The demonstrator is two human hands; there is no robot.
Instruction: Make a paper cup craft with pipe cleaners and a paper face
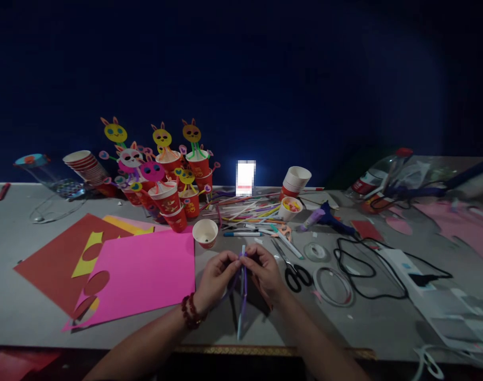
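My left hand, with dark red beads at the wrist, is closed in a pinch near the front middle of the table. Tip to tip with it, my right hand pinches too. Between the fingertips they grip a purple pipe cleaner against a slim pale stick, which stands roughly upright with its top showing above the fingers. Whether the pipe cleaner is wound around the stick is hidden by my fingers. A paper cup is just beyond my left hand, and black-handled scissors lie beside my right.
Pink paper and red-brown paper with cut holes lie left. Red cups with animal-face figures stand behind. Farther back are loose pipe cleaners and stacked cups. Tape rolls, a black cable and a bottle occupy the right.
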